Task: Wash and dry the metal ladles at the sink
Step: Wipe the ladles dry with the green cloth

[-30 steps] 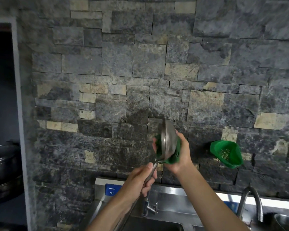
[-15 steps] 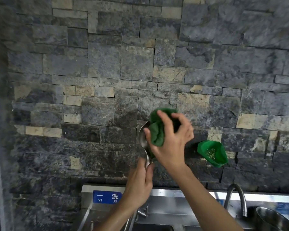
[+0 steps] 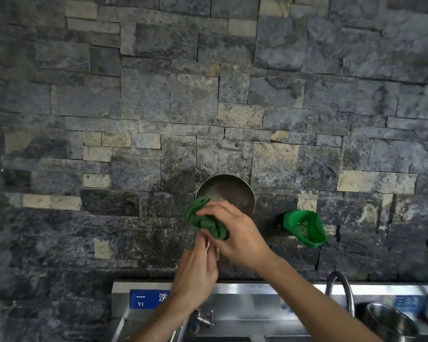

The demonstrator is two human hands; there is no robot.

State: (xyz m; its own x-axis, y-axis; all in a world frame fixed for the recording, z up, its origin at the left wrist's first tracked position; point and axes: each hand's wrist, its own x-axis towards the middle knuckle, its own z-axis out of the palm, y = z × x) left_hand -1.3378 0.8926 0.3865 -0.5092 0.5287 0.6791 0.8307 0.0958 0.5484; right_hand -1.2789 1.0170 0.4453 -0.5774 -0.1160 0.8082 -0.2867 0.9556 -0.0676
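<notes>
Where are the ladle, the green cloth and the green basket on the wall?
ladle (image 3: pixel 229 191): head view, inside of its bowl.
green cloth (image 3: pixel 204 223): head view, bunched middle.
green basket (image 3: pixel 304 227): head view, perforated inside.

A green strainer basket (image 3: pixel 305 228) hangs on the stone wall (image 3: pixel 158 107), a steel bowl (image 3: pixel 388 322) below it

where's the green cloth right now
In the head view the green cloth is just below centre, bunched in the right hand against the ladle bowl's lower left rim, above the left hand.
</notes>
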